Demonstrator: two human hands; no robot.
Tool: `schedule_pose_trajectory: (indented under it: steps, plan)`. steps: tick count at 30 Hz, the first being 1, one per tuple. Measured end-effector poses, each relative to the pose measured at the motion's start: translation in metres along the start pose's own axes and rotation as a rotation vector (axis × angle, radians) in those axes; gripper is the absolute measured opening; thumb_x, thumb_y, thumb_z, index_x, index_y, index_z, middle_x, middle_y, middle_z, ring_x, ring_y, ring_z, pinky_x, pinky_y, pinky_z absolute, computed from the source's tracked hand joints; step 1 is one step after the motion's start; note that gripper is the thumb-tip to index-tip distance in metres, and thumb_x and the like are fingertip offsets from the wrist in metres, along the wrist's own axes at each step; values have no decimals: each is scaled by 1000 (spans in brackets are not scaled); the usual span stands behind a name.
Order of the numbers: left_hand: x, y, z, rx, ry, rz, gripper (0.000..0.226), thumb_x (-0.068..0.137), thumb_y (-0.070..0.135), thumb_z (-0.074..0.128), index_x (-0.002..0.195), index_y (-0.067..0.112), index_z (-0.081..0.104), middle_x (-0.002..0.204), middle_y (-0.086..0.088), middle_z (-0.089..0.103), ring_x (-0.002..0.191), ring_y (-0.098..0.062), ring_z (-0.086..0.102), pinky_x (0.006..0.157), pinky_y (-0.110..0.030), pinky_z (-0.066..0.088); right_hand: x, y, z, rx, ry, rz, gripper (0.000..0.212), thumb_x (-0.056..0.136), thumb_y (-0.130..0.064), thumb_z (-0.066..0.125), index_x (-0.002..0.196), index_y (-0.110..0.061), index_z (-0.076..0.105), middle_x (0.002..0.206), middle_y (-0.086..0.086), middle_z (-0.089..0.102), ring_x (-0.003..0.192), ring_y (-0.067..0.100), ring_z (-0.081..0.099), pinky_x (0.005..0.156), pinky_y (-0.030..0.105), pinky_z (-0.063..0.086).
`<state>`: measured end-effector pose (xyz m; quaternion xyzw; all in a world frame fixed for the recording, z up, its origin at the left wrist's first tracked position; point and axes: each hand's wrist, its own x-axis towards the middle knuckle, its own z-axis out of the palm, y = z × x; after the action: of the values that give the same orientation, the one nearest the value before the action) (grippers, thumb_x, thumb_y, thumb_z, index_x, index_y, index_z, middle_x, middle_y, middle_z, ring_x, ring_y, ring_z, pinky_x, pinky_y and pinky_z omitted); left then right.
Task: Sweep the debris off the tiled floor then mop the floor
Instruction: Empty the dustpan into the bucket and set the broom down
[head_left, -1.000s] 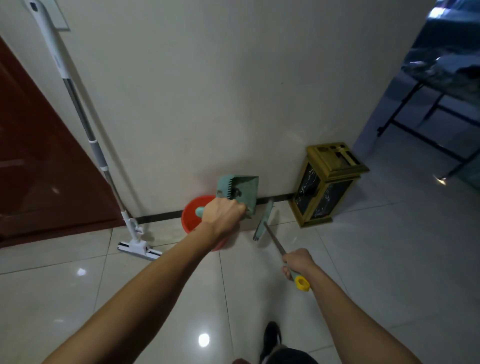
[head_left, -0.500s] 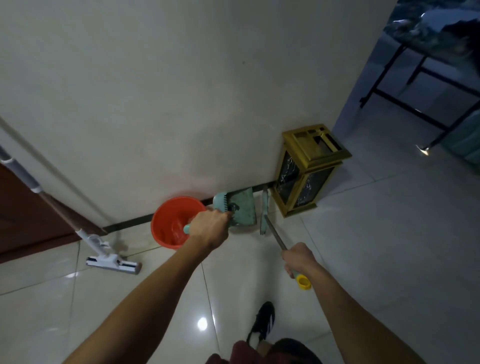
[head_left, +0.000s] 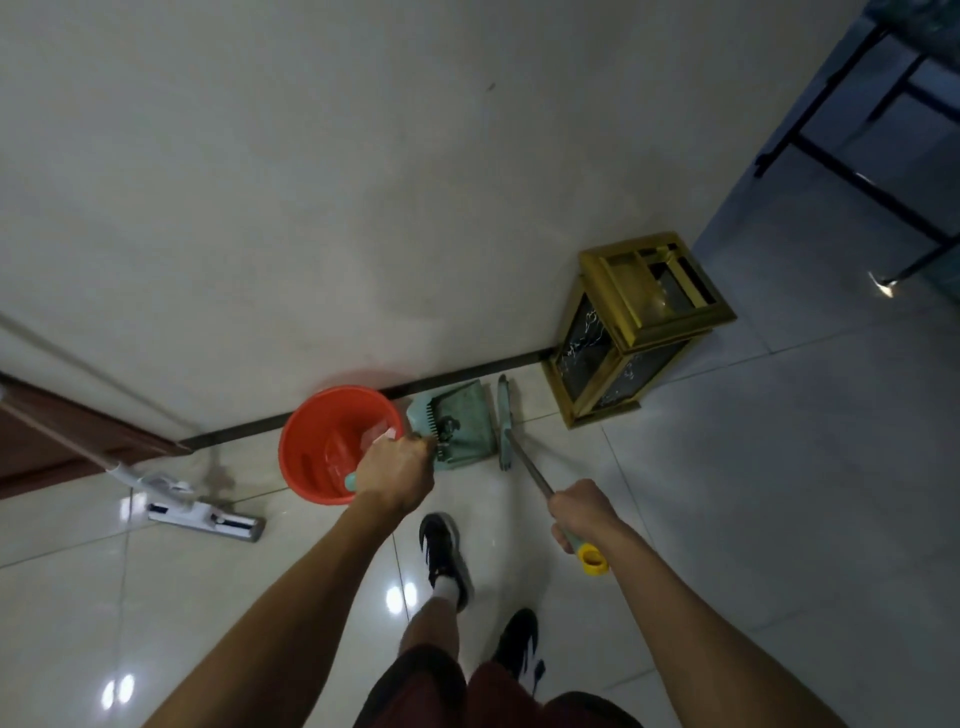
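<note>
Flanking dustpan: bucket (apparently touching), bin

A plain cream wall is meeting glossy white floor tiles that are catching ceiling lights, while a black-legged table is standing at far right.

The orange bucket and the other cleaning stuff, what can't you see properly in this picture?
Head view, the only one:
- Orange bucket: the left hand covers its near right rim; its contents are too blurred to name.
- Dustpan: its handle is hidden inside the left hand.
- Mop: its pole runs off the left edge.
- Broom: seen edge-on, bristles unclear.
- Debris on the floor: none can be made out.
</note>
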<state>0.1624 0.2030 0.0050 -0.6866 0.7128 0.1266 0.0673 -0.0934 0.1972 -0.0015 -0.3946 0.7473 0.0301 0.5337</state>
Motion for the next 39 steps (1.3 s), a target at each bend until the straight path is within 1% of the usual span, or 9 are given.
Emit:
schedule_pose_trajectory:
  steps: [3,9,15,19,22,26,31,34,39]
  plan:
    - [37,-21,4,-38,-46,-41,22,97,23,54,115,19,66,101,-8,68,87,-29,68,69,-37,56,23,-36,1,-3,9,21,27,65,-10,55,79,11,64,73,32,69,64,41,68,54,40,53]
    - [101,-68,14,-105,-99,-63,21,94,26,57,112,21,68,95,-8,69,83,-30,69,74,-42,60,63,-115,8,45,32,109,19,87,-4,49,98,9,59,70,26,67,53,31,61,51,33,50]
    - [129,-99,28,-127,-177,-31,29,92,24,59,121,23,62,109,-13,67,92,-35,68,78,-45,59,85,-182,14,45,-31,132,21,91,-3,48,101,12,59,73,25,63,51,28,57,49,31,49]
    - [136,-105,34,-152,-223,8,29,96,22,55,125,20,57,103,-12,68,86,-34,69,74,-43,60,93,-208,23,67,-86,123,20,92,-3,49,106,9,58,80,27,66,52,27,60,48,30,50]
    - [138,-101,36,-134,-234,18,29,95,22,52,123,20,59,104,-10,68,84,-35,70,70,-41,60,95,-219,34,35,-136,81,20,91,-6,55,101,10,62,83,27,70,56,28,65,54,34,54]
    - [137,-90,42,-120,-236,30,28,97,26,52,122,20,62,120,-13,64,90,-34,70,66,-40,59,98,-230,42,21,-165,38,15,89,-12,59,83,2,64,77,23,73,66,31,71,72,45,59]
    - [134,-80,44,-101,-252,-23,30,99,32,54,126,23,63,131,-6,57,93,-27,69,57,-32,46,95,-230,45,-74,-230,-12,19,82,-21,62,88,-3,65,85,21,73,78,33,74,76,53,61]
    - [130,-70,45,-124,-296,-28,32,99,30,51,128,23,60,125,-2,61,93,-26,68,59,-33,45,92,-227,43,-61,-256,-26,23,78,-21,61,89,-1,65,88,23,72,80,35,73,76,53,61]
    - [122,-56,49,-235,-308,-51,38,98,27,49,134,21,55,130,-5,58,100,-29,66,71,-41,56,89,-216,39,-53,-322,-24,21,85,-17,63,92,2,65,90,25,72,83,35,73,78,51,61]
